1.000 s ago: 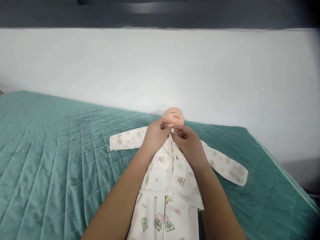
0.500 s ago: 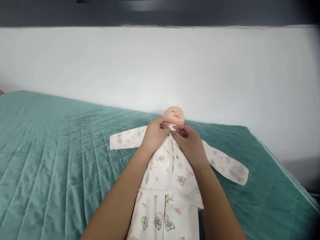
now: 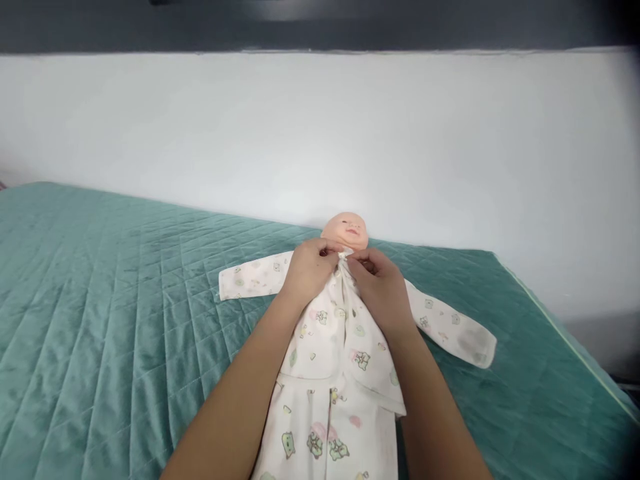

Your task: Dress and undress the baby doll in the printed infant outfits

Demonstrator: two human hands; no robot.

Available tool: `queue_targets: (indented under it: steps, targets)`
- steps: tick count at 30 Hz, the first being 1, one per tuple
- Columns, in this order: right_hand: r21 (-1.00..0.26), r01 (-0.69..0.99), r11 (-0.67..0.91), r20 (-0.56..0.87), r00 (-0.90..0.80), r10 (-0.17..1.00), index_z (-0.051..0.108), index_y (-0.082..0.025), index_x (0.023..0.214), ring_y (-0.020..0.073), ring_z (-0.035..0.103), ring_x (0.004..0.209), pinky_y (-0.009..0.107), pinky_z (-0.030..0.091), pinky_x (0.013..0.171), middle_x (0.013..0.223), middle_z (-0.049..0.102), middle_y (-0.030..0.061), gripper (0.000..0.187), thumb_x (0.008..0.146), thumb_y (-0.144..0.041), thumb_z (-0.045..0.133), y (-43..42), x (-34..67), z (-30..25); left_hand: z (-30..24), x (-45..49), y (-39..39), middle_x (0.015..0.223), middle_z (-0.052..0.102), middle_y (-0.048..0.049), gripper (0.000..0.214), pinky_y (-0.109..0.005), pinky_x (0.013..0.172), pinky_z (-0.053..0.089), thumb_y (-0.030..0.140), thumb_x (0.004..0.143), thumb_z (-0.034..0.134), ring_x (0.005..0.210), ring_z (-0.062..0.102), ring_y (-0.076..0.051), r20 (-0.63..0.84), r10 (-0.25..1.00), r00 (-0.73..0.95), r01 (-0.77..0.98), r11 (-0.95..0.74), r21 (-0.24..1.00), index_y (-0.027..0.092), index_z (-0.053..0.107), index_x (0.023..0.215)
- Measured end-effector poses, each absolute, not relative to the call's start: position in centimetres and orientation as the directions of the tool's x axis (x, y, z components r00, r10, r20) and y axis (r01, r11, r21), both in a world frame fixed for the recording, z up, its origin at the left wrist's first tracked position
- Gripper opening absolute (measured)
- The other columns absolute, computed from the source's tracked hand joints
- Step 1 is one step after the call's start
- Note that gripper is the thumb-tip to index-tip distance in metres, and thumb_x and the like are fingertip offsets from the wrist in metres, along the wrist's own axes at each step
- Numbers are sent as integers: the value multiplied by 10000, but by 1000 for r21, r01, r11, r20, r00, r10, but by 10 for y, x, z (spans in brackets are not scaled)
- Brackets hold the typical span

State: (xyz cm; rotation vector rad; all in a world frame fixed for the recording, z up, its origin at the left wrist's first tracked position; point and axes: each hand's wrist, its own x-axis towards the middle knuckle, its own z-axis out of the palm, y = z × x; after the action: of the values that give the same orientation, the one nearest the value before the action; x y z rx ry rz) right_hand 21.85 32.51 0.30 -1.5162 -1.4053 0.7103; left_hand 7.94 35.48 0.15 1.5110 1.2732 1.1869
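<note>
A baby doll (image 3: 345, 229) lies on its back, head toward the wall, dressed in a white printed baby shirt (image 3: 320, 333) with small green and pink animals. Both sleeves stretch out to the sides. My left hand (image 3: 311, 267) pinches the shirt's collar edge just below the doll's chin. Opposite it, my right hand (image 3: 377, 283) grips the other front edge at the neck, its fingertips close to the left ones. Between them the fastening at the collar is too small to make out. Matching white pants (image 3: 360, 433) lie below the shirt hem.
A green quilted bedspread (image 3: 125, 300) covers the bed beneath the doll. Behind it rises a white wall (image 3: 250, 133) with a dark band (image 3: 400, 27) along the top. The bed's edge (image 3: 560, 320) runs down at the right.
The fingertips of both hands have shifted slightly at the collar, showing a little more of the fabric between them. The doll and its clothes stay almost where they were.
</note>
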Motion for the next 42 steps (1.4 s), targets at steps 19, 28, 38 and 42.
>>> queue_targets:
  steps: [19, 28, 38, 42]
  targets:
    - [-764, 611, 205, 306, 64, 950, 794, -297, 1087, 283, 551, 1147, 462, 447, 1016, 1161, 645, 72, 315, 942, -412, 539, 316, 228, -8, -9, 71, 358, 1082, 667, -68, 360, -367, 1045, 488, 122, 924, 465, 1060, 655, -206, 279, 950, 140, 408, -312, 858, 230, 786, 1044]
    - [-698, 669, 257, 264, -93, 960, 603, -277, 1413, 281, 356, 1483, 547, 257, 1232, 1579, 461, 46, 485, 1002, -461, 422, 303, 226, -10, -11, 68, 341, 1147, 673, -67, 333, -368, 1012, 499, 178, 977, 444, 1117, 637, -213, 406, 900, 160, 492, -430, 757, 220, 721, 1157]
    - [-789, 524, 321, 346, -53, 937, 545, -312, 1451, 249, 352, 1500, 508, 325, 1229, 1618, 401, 32, 478, 1001, -468, 496, 256, 223, -27, -13, 70, 310, 1058, 708, -47, 192, -381, 959, 488, 161, 956, 493, 1043, 625, -215, 505, 860, 79, 512, -469, 719, 218, 669, 1007]
    - [-833, 455, 317, 362, 13, 932, 635, -318, 1301, 252, 417, 1451, 508, 367, 1198, 1554, 482, 39, 361, 971, -446, 564, 257, 223, -29, -12, 67, 311, 1022, 706, -34, 120, -352, 939, 486, 164, 919, 559, 1009, 630, -193, 443, 895, 56, 396, -427, 813, 214, 643, 848]
